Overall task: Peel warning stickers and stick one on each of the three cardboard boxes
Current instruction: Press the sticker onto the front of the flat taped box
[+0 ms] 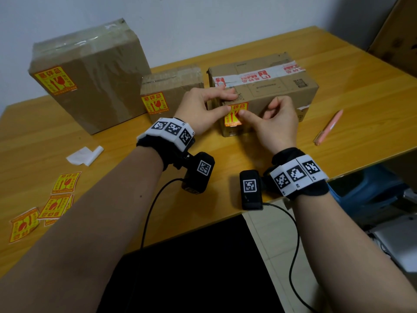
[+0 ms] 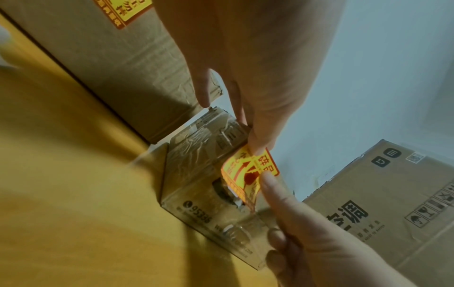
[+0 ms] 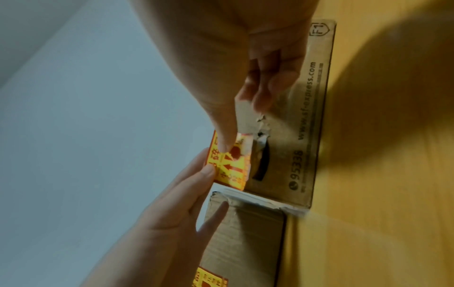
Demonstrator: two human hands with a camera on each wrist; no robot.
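Note:
Three cardboard boxes stand on the wooden table point(image 1: 135, 188). The big left box point(image 1: 94, 71) and the small middle box point(image 1: 178, 84) each carry a yellow warning sticker point(image 1: 55, 81) point(image 1: 155, 104) on the front. On the right box point(image 1: 270, 86) a third sticker point(image 1: 235, 115) point(image 2: 245, 172) sits at the top left of the front face, its lower part standing off the cardboard. My left hand point(image 1: 228, 101) rests its fingers on the box top and presses its thumb point(image 2: 258, 143) on the sticker. My right hand point(image 1: 255, 114) presses its thumb point(image 3: 223, 139) there too, its other fingers loosely curled and holding nothing.
Three loose stickers point(image 1: 54, 206) lie at the front left, with white backing paper point(image 1: 84, 154) behind them. A pink pen point(image 1: 329, 127) lies right of the right box. A large printed carton point(image 2: 393, 194) stands off the table's far right. The table's front edge is near my wrists.

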